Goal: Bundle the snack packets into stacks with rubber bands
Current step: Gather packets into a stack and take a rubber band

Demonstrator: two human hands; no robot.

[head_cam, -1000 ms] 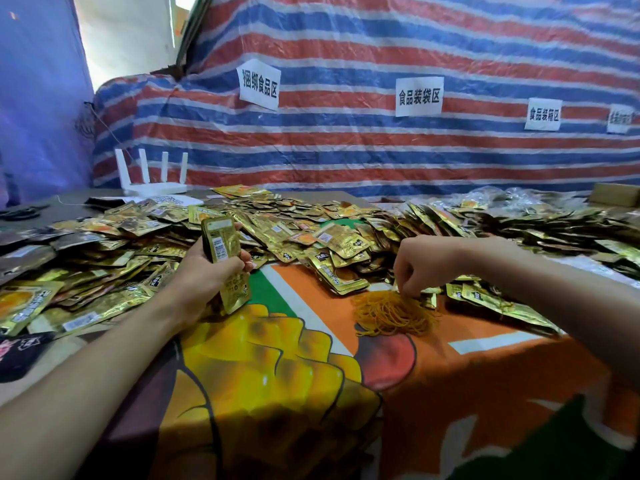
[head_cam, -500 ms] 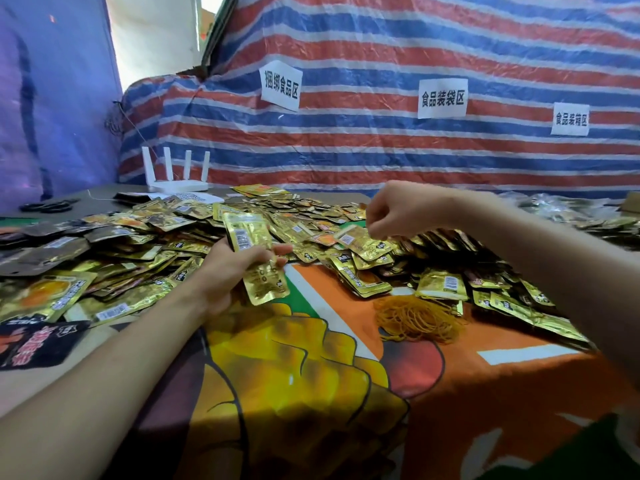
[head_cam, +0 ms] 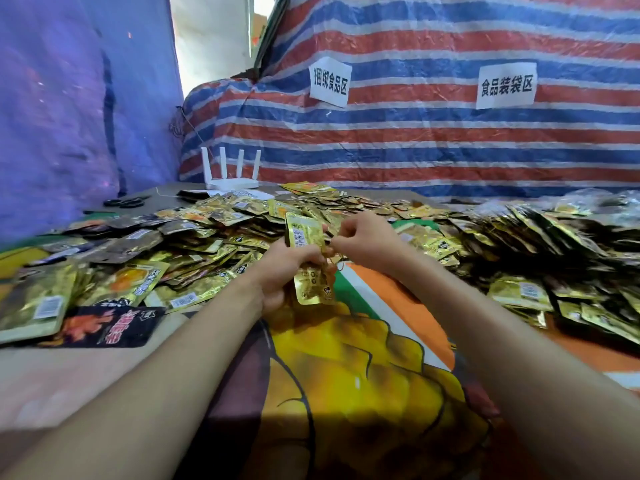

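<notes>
My left grip (head_cam: 285, 271) clasps a packet stack (head_cam: 305, 233); my right grip (head_cam: 363, 242), at its 3 o'clock, pinches a rubber band (head_cam: 340, 263).

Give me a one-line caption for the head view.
Left hand grips a stack of gold snack packets while the right hand pinches a rubber band beside it, amid loose packets.

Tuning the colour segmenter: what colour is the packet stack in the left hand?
Shiny gold foil stack, white barcode label. Best in head view.
</notes>
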